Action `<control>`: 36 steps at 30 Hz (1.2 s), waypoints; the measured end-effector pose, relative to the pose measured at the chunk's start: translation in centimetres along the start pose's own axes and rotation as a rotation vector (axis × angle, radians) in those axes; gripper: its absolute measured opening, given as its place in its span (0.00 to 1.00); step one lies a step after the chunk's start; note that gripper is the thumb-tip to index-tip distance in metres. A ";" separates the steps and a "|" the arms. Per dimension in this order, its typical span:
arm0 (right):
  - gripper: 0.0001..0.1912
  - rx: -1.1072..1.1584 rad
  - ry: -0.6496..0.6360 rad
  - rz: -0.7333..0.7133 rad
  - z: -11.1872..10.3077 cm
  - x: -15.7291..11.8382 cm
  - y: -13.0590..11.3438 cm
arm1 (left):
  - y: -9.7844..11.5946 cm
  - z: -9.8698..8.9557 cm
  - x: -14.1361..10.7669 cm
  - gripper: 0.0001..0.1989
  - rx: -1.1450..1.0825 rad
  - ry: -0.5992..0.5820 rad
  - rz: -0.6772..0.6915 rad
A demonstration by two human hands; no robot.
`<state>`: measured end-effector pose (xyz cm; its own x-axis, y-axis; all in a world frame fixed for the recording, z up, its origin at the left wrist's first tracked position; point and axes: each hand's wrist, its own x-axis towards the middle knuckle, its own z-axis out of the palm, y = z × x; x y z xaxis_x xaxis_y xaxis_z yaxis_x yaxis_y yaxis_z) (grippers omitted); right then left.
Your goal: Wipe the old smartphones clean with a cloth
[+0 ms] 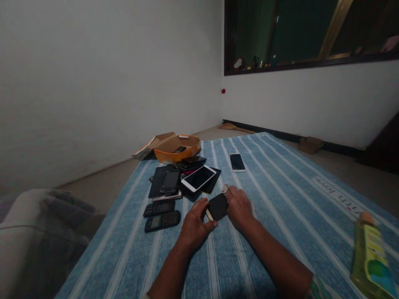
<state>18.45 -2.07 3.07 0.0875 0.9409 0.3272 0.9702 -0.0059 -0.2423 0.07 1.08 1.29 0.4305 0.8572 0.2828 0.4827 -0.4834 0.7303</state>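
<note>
Between my two hands, on the blue striped cloth, lies a small dark phone [217,207] with a pale lower edge. My left hand [195,224] grips its left side, thumb near the lower edge. At its right side is my right hand [238,206], fingers curled, with a small pale ring-like item [225,189] at the fingertips. A white phone with a black screen [198,178] rests on a pile of dark phones just beyond. Two keypad phones [162,221] sit to the left. Farther off, another white phone [237,162] lies alone.
An open orange cardboard box [177,155] with a phone inside stands at the far left of the cloth [280,216]. A bottle of yellow-green liquid [372,257] lies at the right. A grey-covered object [40,245] is at the left, beside the cloth.
</note>
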 end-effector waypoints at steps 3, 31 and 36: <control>0.15 0.028 -0.011 -0.031 0.0 -0.4 -0.7 | -0.1 0.1 0.0 0.30 0.003 0.006 0.002; 0.18 0.004 -0.040 0.129 0.7 1.2 3.1 | 0.6 0.0 -0.1 0.36 -0.002 0.006 -0.041; 0.17 0.010 -0.021 0.062 0.4 0.6 2.4 | 0.8 -0.1 -0.1 0.38 -0.004 0.015 -0.065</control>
<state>20.77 -1.44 2.33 0.1422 0.9456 0.2925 0.9608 -0.0608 -0.2706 0.37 0.61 1.90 0.3870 0.8893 0.2438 0.5064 -0.4259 0.7497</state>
